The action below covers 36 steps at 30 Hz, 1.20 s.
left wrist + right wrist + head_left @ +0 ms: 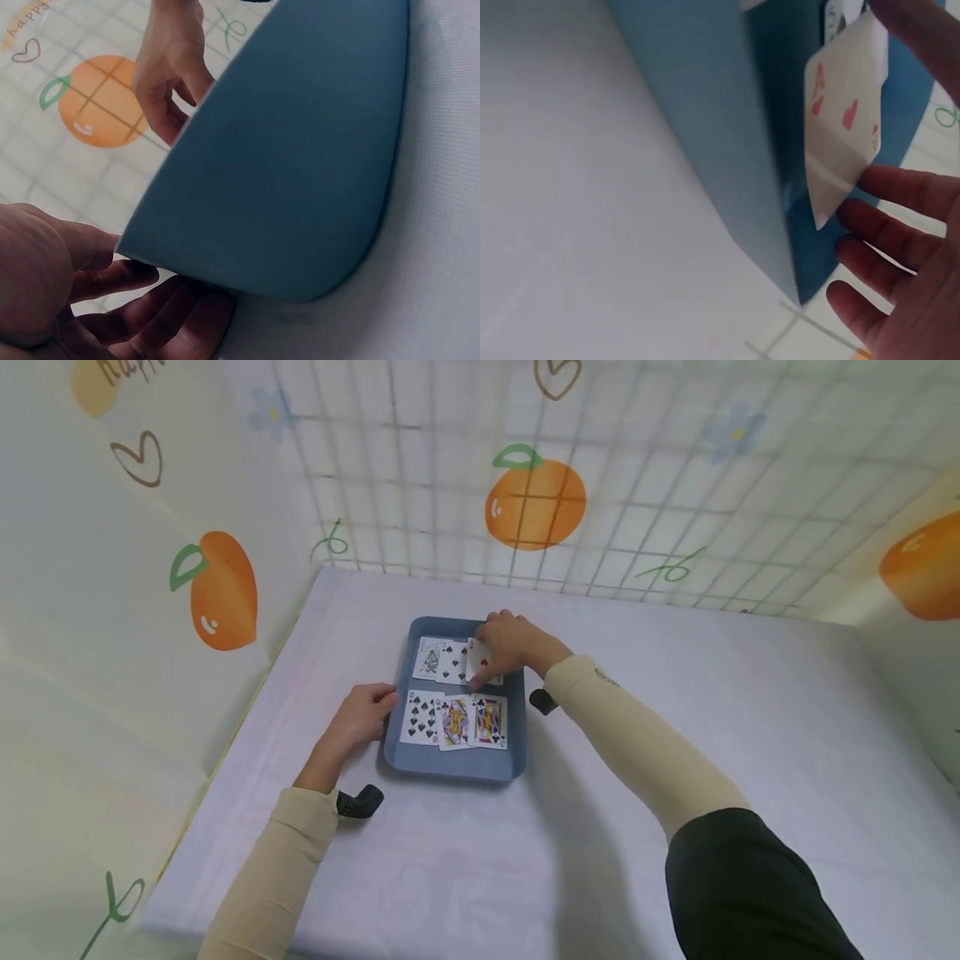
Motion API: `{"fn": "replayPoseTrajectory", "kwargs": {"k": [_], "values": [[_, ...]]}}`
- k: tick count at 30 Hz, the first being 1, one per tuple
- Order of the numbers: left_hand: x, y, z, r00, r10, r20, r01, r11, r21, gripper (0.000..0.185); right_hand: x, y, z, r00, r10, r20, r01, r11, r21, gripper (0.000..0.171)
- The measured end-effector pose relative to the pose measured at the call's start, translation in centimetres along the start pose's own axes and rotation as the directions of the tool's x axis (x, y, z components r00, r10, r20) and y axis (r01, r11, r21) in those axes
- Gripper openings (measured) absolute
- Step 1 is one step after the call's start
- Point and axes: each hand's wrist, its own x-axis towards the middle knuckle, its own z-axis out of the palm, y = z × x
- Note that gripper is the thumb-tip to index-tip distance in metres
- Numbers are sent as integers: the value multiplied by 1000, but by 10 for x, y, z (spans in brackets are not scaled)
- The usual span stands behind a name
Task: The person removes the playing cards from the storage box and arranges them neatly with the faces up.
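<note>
A blue tray point(450, 770) holds two rows of playing cards. At its left side my left hand point(360, 714) grips the rim, thumb above and fingers curled below the edge in the left wrist view. Over the upper row, my right hand point(517, 642) holds an ace of hearts point(844, 112) by its edges, between the thumb and fingertips. That card is tilted in the right wrist view. Left of it lie a joker point(428, 658) and a spade card point(452, 664). The lower row has a ten of spades point(419, 718) and two overlapping face cards point(489, 723).
A white cloth point(465, 868) covers the table under the tray. Behind it stands a white wall covering point(450, 485) with grid lines and printed oranges. Another printed wall point(127, 610) runs along the left. Black wrist devices point(362, 802) sit at both cuffs.
</note>
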Motion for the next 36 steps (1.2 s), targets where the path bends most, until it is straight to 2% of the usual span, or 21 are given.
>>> {"fn": "replayPoseTrajectory", "kwargs": {"k": [10,21,36], "values": [[-1,2,3,1000,-11,8,11,999,-31,45,-23,3,-16,1000,22,-22,-22,1000,-1,92],[-2,4,6,999,-35,4,35,997,-66,46,-51,20,-29,997,66,-42,-66,998,4,87],[-5,3,10,999,-38,-11,37,997,-63,46,-82,48,-28,989,146,-16,-146,989,25,90]]}}
